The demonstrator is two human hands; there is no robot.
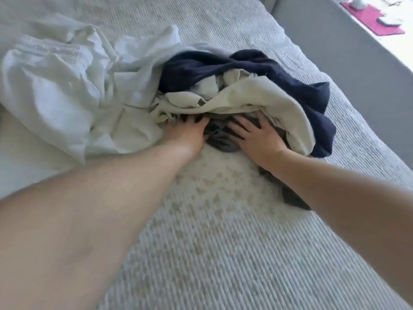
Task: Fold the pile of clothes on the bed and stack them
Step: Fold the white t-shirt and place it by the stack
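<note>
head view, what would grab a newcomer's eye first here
The crumpled pile mid-bed: a navy garment draped over a cream garment, with a big white garment spread to their left. Next, the left hand and right hand reach under the cream layer at a grey garment.
</note>
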